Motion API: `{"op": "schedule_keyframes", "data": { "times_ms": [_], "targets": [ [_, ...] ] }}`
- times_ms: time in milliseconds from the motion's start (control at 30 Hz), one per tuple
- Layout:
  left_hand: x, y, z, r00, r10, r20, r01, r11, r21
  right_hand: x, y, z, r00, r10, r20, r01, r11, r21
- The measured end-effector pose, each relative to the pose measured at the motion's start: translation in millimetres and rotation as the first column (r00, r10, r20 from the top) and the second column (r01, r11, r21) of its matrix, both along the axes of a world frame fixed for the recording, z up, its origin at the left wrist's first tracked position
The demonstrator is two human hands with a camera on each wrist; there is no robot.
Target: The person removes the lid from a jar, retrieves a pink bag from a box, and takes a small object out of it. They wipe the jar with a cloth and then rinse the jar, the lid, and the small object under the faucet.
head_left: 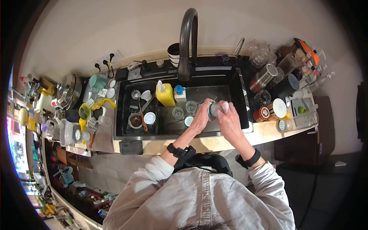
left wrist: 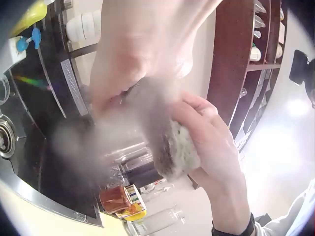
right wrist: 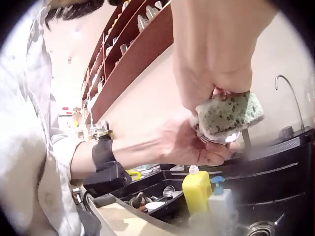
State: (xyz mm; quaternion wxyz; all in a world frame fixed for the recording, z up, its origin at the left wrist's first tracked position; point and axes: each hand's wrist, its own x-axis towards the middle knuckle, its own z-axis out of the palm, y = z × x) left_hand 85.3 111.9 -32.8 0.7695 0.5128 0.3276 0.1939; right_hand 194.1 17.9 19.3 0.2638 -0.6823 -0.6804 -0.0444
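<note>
My left hand grips a small round vessel with a shiny rim, held over the right side of the sink. In my right hand is a pale green, dark-speckled sponge, pinched between thumb and fingers. The sponge lies against the vessel's mouth, covering most of it in the right wrist view, so its exact kind I cannot tell. The left wrist view is blurred over the left hand, but the sponge shows in the right hand's fingers.
Below the hands is the black sink, with clear cups, a yellow bottle and a blue-topped pump bottle. The faucet arches behind. A strainer sits in the left basin. Bottles and jars crowd the right counter.
</note>
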Motion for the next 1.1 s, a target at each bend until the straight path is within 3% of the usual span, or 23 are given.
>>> {"op": "schedule_keyframes", "data": {
  "times_ms": [33,67,167,200,300,367,433,467,567,600,700,733,833,867,900,967,1000,1067,1100],
  "targets": [
    [0,7,-3,0.996,-0.081,-0.024,0.084,0.987,0.137,-1,-3,-5,1.000,-0.009,0.012,0.009,0.997,-0.070],
    [6,8,-28,1.000,-0.022,-0.003,0.022,0.948,0.317,-4,-7,-10,0.999,-0.010,-0.040,0.006,0.994,-0.113],
    [6,-2,-45,0.998,-0.033,0.045,0.020,0.964,0.264,-1,-16,-1,0.921,0.154,-0.358,-0.202,0.974,-0.099],
    [6,-5,-36,0.996,-0.050,0.069,0.034,0.975,0.220,-2,-15,0,0.957,0.131,-0.259,-0.147,0.988,-0.042],
    [11,-14,-16,0.989,0.149,0.022,-0.139,0.958,-0.251,2,-1,4,0.999,0.018,-0.031,-0.015,0.996,0.092],
    [6,-2,-4,0.999,0.042,0.018,-0.042,0.999,0.016,4,0,-5,1.000,-0.017,-0.004,0.017,0.996,0.083],
    [9,8,-25,0.999,-0.027,-0.034,0.033,0.980,0.194,-1,-7,-18,0.998,-0.062,-0.020,0.060,0.995,-0.080],
    [10,3,-36,1.000,0.016,0.008,-0.018,0.929,0.370,-2,-8,-21,0.994,-0.035,-0.104,0.033,0.999,-0.025],
    [5,-6,-43,1.000,0.001,0.030,-0.007,0.980,0.200,11,-12,-19,0.813,0.062,-0.578,-0.238,0.943,-0.234],
    [1,-6,-28,0.995,-0.039,0.090,0.031,0.995,0.090,9,-11,-23,0.696,0.055,-0.716,-0.207,0.970,-0.126],
    [9,-11,-26,0.982,0.045,0.185,-0.103,0.943,0.315,4,-1,-20,0.804,-0.010,-0.594,0.026,1.000,0.017],
    [9,-10,-23,0.982,0.043,0.184,-0.097,0.951,0.294,3,2,-19,0.831,-0.040,-0.555,0.099,0.992,0.077],
    [4,1,-15,0.999,-0.012,-0.031,0.024,0.902,0.431,-2,-8,-23,0.990,-0.063,-0.127,0.068,0.997,0.030],
    [4,2,-23,1.000,-0.009,-0.028,0.022,0.861,0.509,-4,-13,-27,0.981,-0.036,-0.191,0.033,0.999,-0.017],
    [4,1,-34,1.000,-0.021,0.012,0.014,0.902,0.432,-5,-15,-29,0.967,-0.011,-0.255,-0.005,0.998,-0.059],
    [2,-1,-52,0.995,-0.045,0.089,0.019,0.962,0.274,7,-15,-20,0.840,-0.026,-0.543,-0.225,0.893,-0.391],
    [1,-1,-51,0.987,-0.046,0.152,0.005,0.967,0.255,8,-15,-28,0.679,-0.074,-0.731,-0.253,0.910,-0.327],
    [-5,1,-36,0.981,-0.098,0.166,0.110,0.992,-0.069,11,-18,-49,0.241,-0.130,-0.962,-0.262,0.946,-0.193],
    [-7,6,-29,0.977,-0.115,0.182,0.155,0.962,-0.226,16,-21,-49,0.158,-0.155,-0.975,-0.212,0.959,-0.187]
  ]
}}
